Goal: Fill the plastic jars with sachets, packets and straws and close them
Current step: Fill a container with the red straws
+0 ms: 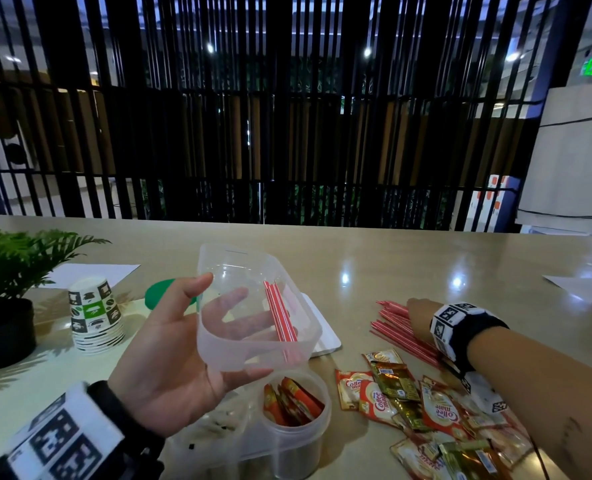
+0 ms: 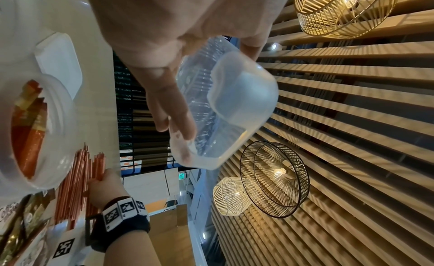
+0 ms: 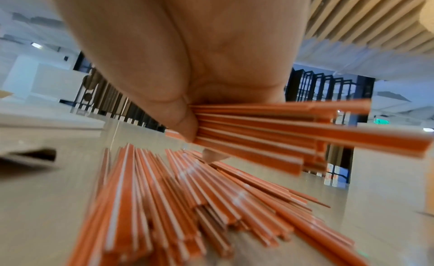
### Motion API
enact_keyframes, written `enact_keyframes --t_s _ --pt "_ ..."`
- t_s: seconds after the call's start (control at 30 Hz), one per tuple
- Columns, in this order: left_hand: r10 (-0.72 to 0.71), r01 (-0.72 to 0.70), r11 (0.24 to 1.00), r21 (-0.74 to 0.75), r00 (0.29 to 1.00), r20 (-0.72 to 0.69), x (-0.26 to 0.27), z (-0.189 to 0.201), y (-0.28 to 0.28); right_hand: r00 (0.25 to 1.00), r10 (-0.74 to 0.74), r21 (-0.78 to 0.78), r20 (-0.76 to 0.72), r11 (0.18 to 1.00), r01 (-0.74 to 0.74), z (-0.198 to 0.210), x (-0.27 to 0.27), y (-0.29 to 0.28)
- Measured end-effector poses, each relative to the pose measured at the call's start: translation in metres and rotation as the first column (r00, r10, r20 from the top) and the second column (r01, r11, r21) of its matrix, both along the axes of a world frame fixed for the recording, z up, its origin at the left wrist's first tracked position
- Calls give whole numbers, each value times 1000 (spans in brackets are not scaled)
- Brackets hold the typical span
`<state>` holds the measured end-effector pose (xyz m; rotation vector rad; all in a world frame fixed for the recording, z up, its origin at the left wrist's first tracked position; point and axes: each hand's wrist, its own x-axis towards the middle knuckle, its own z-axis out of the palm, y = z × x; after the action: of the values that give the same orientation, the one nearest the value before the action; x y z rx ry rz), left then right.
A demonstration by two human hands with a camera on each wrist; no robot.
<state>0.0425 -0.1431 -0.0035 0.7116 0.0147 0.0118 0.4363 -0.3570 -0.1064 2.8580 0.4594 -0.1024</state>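
Note:
My left hand (image 1: 183,348) holds a clear oblong plastic jar (image 1: 253,306) tilted above the table, thumb on its near wall and fingers under it; a few red-and-white straws (image 1: 280,317) lie inside. The same jar (image 2: 225,110) fills the left wrist view. My right hand (image 1: 419,317) rests on the pile of red straws (image 1: 402,330) on the table. In the right wrist view its fingers pinch a bunch of straws (image 3: 281,129) above the loose pile (image 3: 187,205). A round open jar (image 1: 298,420) with red sachets stands below the held jar.
Loose creamer and coffee sachets (image 1: 426,414) lie at the front right. A white lid (image 1: 325,337) and a green lid (image 1: 159,292) lie behind the jar. A stack of paper cups (image 1: 95,317) and a potted plant (image 1: 7,299) stand at the left.

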Motion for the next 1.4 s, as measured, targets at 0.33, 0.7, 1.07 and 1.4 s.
enact_keyframes --t_s 0.33,0.7,1.07,1.4 --pt "28 -30 999 -18 997 -76 2 4 -15 971 231 545 61 807 -226 139 -146 21" --pt "61 -47 991 125 992 -114 8 -1 -43 764 645 205 -10 750 -629 207 -298 107" --pt "35 -30 992 124 999 -40 15 -17 -39 832 549 -11 -79 834 -552 191 -307 107" --pt "35 -30 997 66 996 -77 12 -13 -36 783 573 374 -243 800 -470 186 -292 100"
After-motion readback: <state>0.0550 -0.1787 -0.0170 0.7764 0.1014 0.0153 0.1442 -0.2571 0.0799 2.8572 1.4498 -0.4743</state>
